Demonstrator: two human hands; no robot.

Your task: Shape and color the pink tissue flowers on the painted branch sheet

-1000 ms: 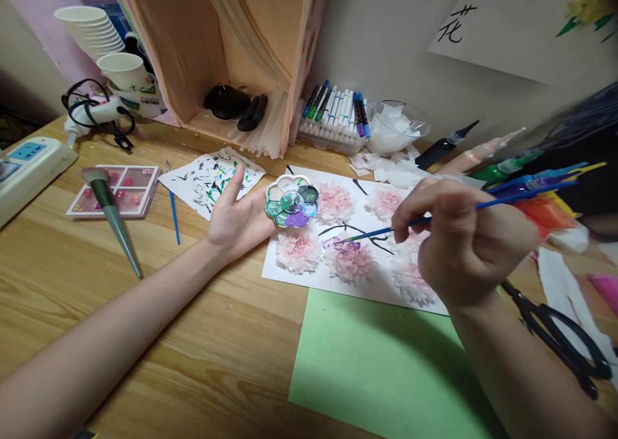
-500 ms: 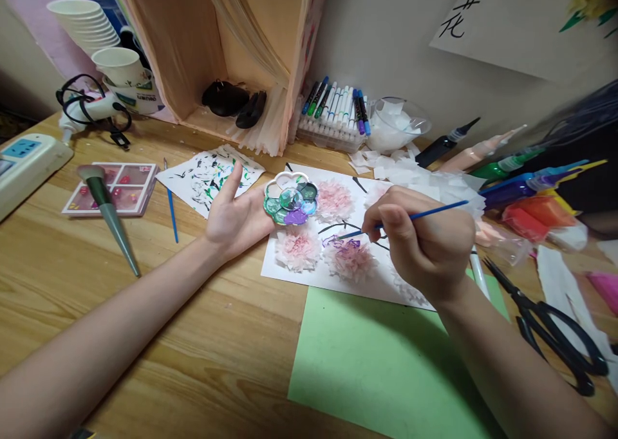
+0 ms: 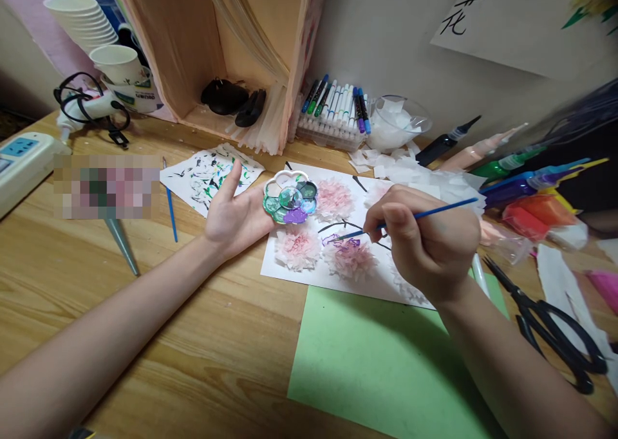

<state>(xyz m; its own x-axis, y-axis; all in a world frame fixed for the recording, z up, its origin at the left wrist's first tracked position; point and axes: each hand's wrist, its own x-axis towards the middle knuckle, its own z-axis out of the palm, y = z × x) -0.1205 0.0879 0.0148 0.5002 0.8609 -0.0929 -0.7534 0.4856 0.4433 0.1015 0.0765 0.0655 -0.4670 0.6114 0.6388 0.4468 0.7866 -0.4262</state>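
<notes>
Paintbrush, thin and blue-handled, is pinched in the closed fingers of our right hand; its tip touches purple strokes at the top of a pink tissue flower on the white sheet. Our left hand lies palm up, thumb raised, fingers curled under a flower-shaped palette bearing green and purple paint, held above the sheet's upper left corner. A green paper overlaps the sheet's near edge. Black scissors lie well to the right on the wooden table.
</notes>
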